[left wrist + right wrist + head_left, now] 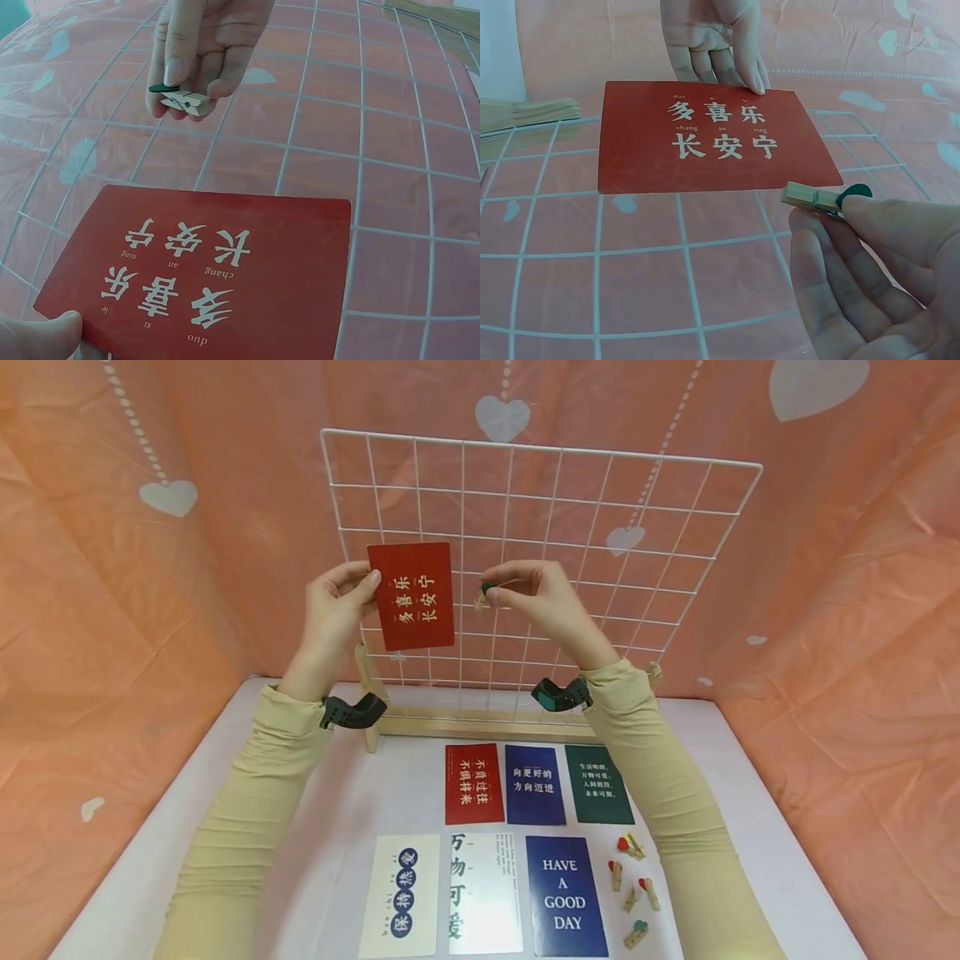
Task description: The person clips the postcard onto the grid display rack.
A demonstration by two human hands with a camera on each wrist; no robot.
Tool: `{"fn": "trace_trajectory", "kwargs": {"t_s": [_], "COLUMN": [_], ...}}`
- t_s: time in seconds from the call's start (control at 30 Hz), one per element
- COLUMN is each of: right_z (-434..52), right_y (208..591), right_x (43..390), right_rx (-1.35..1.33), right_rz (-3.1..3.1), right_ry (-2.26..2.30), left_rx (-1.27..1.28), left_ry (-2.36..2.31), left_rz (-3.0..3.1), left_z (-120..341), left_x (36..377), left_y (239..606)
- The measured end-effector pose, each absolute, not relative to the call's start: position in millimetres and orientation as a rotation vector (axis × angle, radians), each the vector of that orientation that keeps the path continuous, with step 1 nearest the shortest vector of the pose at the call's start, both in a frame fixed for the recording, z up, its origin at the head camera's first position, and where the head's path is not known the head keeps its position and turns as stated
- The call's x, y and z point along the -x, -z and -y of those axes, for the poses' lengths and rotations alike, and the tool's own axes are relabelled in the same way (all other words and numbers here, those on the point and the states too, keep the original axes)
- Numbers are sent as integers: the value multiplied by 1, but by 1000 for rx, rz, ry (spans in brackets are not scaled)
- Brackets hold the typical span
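the left hand [333, 606] is holding a red card [412, 595] by its edge, pinching it between thumb and fingers, and keeping it flat against the white wire grid [600, 527]. the right hand [536, 597] is pinching a small wooden clip [483, 595] with a green top, just beside the right edge of the card, not touching it. more cards [566, 895] and clips [633, 881] are lying on the table [337, 793] below.

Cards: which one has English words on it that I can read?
The dark blue card at the right end of the front row on the table. It says HAVE A GOOD DAY in big white letters; the others carry Chinese writing.
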State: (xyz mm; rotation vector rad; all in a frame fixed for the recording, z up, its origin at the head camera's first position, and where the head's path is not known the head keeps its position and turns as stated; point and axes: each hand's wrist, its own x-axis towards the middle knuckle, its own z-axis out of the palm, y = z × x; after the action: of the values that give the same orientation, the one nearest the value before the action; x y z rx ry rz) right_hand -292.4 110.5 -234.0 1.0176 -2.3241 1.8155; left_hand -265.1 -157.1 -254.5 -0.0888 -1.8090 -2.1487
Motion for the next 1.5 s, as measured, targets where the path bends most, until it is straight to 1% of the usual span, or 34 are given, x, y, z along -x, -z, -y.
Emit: {"fn": "trace_trajectory", "kwargs": {"t_s": [0.27, 0.63, 0.8, 1.0, 1.17, 1.37, 1.5], "right_z": [-103, -89, -77, -62, -53, -44, -39], "right_y": [221, 196, 180, 167, 164, 158, 152], "right_x": [297, 309, 301, 289, 290, 290, 288], "right_rx": [-1054, -990, -1004, -965, -951, -977, -943], "right_rz": [2271, 2267, 2226, 2144, 2076, 2043, 2077], "right_ry": [-1781, -1642, -1586, -1661, -1727, -1705, -1657], "left_rx": [107, 82, 71, 50, 41, 18, 21], "left_ry": [2146, 2110, 2131, 2135, 2155, 2167, 2147], "left_rz": [1755, 1789, 1751, 1745, 1732, 1686, 1684], "left_z": [159, 158, 158, 158, 160, 165, 166], "left_x": [273, 280, 286, 291, 293, 294, 294], "left_y": [242, 233, 227, 220, 217, 215, 212]}}
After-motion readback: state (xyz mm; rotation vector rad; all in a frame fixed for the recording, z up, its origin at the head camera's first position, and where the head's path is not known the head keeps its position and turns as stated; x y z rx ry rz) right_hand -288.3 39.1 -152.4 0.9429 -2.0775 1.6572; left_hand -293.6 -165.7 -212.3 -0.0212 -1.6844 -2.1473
